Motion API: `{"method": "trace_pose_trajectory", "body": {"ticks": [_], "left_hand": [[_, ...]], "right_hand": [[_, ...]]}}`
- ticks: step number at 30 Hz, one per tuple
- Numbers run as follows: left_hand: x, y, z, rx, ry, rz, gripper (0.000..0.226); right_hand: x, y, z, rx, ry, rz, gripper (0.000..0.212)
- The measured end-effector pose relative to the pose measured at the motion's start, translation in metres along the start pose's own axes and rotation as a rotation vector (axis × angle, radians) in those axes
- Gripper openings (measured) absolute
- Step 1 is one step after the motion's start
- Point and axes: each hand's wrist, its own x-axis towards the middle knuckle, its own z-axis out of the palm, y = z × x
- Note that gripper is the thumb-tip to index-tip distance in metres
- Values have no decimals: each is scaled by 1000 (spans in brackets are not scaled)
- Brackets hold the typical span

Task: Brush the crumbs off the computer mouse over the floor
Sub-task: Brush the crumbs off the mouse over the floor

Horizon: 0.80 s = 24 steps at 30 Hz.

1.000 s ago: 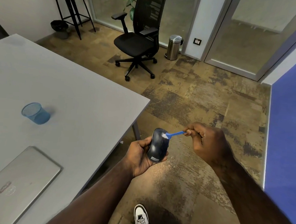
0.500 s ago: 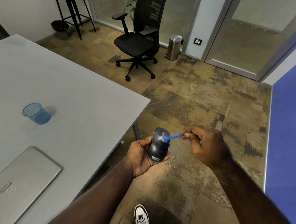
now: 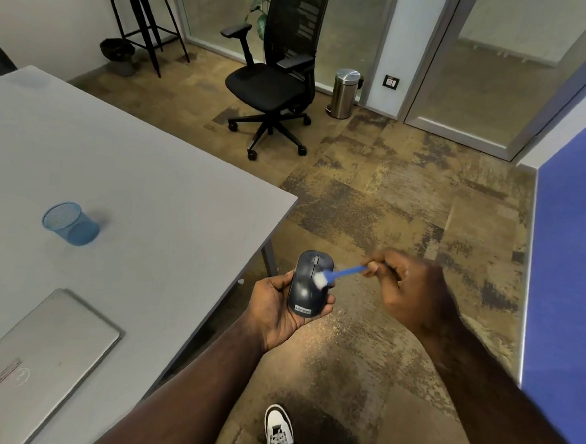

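My left hand [image 3: 276, 306] cradles a dark computer mouse [image 3: 306, 288], top side up, out over the brown carpet beyond the table's corner. My right hand [image 3: 414, 287] pinches the blue handle of a small brush [image 3: 341, 274]. Its white bristles rest on the right side of the mouse's back. The right hand is a little blurred. Pale specks lie on the carpet [image 3: 357, 332] just below and to the right of the mouse.
A grey table [image 3: 156, 186] fills the left, bearing a blue mesh cup [image 3: 70, 223] and a shut silver laptop [image 3: 32, 360]. A black office chair [image 3: 276, 80] and steel bin [image 3: 344, 93] stand behind. A blue partition [image 3: 569, 273] borders the right. My shoe [image 3: 279, 430] is below.
The brush head has swept from the mouse's front end down its back toward me. My left hand has turned the mouse so its top faces up more.
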Motion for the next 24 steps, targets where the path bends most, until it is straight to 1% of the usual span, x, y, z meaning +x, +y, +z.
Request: {"method": "trace_pose_trajectory", "body": {"ticks": [2, 3, 4, 7, 8, 9, 10, 12, 13, 14, 17, 18, 19, 22, 23, 24], "left_hand": [[0, 1, -1, 6, -28, -5, 55], [0, 1, -1, -2, -34, -6, 55], [0, 1, -2, -9, -34, -6, 55], [1, -1, -2, -36, -13, 10, 50], [1, -2, -1, -44, -18, 11, 49], [1, -2, -1, -47, -23, 9, 50], [2, -2, 0, -42, -25, 10, 50], [2, 0, 1, -24, -33, 8, 52], [1, 0, 2, -23, -36, 6, 53], [1, 1, 2, -28, -32, 7, 53], [0, 0, 0, -60, 1, 14, 49], [0, 0, -1, -76, 7, 14, 48], [0, 1, -1, -86, 3, 11, 49], [-1, 2, -2, -70, -31, -8, 55], [-1, 2, -2, -69, -38, -10, 55], [-1, 3, -2, -74, -37, -9, 55]], "right_hand": [[3, 4, -1, -58, 111, 38, 20], [3, 4, -2, -59, 114, 31, 20], [2, 3, -2, -37, 78, 6, 19], [-8, -5, 2, 38, -144, -81, 15], [-11, -8, 5, 29, -192, -97, 16], [-12, -9, 8, 14, -196, -100, 16], [-12, -8, 10, 8, -156, -83, 16], [-7, -4, 8, -4, -2, -27, 17], [-4, -2, 6, -5, 49, -11, 18], [-2, -1, 4, 3, 54, -18, 19], [-6, 0, 2, 60, -84, -77, 15], [-7, 0, 2, 45, -92, -76, 15], [-7, 2, 2, 25, -60, -58, 15], [-3, 8, -1, -19, 107, 41, 20], [-3, 9, -2, -14, 117, 49, 20], [-3, 8, -3, 3, 90, 32, 19]]}}
